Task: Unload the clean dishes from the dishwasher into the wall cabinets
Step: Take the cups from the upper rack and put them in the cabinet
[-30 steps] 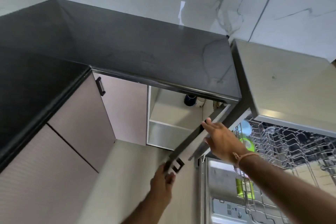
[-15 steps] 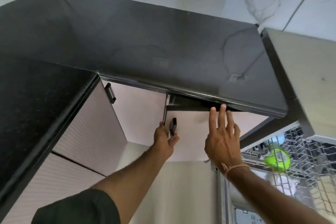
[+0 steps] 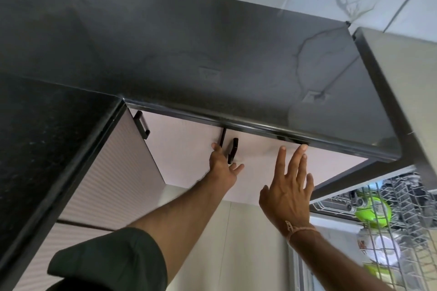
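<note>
In the head view, both of your hands are on the pink cabinet door [image 3: 256, 163] under the front edge of the black desk [image 3: 212, 66], not on any dish. Your right hand [image 3: 287, 192] lies flat against the panel. Its fingers [image 3: 296, 158] are straight and spread, and the tips reach up to the dark slit at the top edge of the door. Your left hand [image 3: 223, 168] sits just left of and below the black door handle [image 3: 233, 150], with one finger pointing up along the seam between the two doors. You cannot tell from here whether the rest of that hand curls round the handle or only rests beside it.

The dishes are to the right of and nearer than both hands, in the wire dishwasher rack [image 3: 406, 208] at the right edge of the scene. A green bowl [image 3: 372, 211] stands on edge among the tines at the rack's far left corner, and a white dish [image 3: 385, 249] sits nearer to you. The rack's long wires run from near to far, so the bowl's rim stands upright across them. Which way its hollow faces is unclear.

Your right hand is the nearer one to the rack. By my judgement the reach goes right and back toward you, to the bowl's upper rim.
</note>
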